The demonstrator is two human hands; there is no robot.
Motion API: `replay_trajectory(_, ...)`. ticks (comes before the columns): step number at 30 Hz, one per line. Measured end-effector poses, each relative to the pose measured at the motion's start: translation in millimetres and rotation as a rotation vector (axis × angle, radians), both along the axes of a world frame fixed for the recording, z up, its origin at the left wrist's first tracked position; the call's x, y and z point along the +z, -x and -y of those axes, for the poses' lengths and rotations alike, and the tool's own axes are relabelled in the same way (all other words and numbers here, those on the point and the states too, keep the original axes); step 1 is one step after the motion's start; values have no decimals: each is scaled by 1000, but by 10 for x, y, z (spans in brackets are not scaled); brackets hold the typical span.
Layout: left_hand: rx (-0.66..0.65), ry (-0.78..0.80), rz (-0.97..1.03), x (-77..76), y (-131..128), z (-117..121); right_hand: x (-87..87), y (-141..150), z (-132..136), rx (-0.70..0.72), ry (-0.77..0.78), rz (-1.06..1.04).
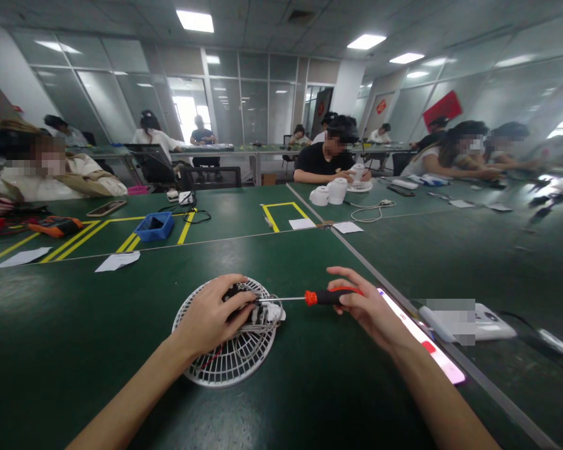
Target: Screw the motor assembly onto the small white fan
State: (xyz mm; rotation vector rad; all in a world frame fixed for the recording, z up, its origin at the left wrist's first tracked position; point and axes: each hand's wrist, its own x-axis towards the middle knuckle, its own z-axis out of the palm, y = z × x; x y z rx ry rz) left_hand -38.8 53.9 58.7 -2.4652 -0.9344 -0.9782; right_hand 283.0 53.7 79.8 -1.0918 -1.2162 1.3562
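A round white fan grille (229, 373) lies on the green table, with a dark motor (234, 291), a white plastic part (269, 312) and coiled wires on top of it. My left hand (213, 312) is wrapped over the motor, its fingers curled around it. My right hand (363, 303) grips the black and red handle of a screwdriver (328, 297), held level. The screwdriver's thin shaft points left, and its tip reaches the motor close to my left fingertips. Exactly what the tip meets is hidden.
A lit phone (422, 337) lies by my right forearm, beside a white power strip (483, 322). Across the table are a blue bin (154, 226), an orange multimeter (56, 225), paper slips and white fan parts (336, 190). Several people sit around at tables.
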Motion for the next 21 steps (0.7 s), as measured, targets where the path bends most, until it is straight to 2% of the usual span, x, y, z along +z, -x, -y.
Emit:
replay_trajectory(3,-3,3,-7,9,3,-2,-31,10,-23,-42,36,176)
replay_trajectory(6,-10,19,4,15,16,-4,-43,20,-36,-11,107,342)
replay_trajectory(9,-1,48,30,9,31,-6,-22,28,-22,25,114,296)
replay_trajectory(15,17,73,32,2,34,3,-1,33,6,31,11,123)
replay_trajectory(21,9,94,67,33,6,37,-50,20,-25,40,165,376)
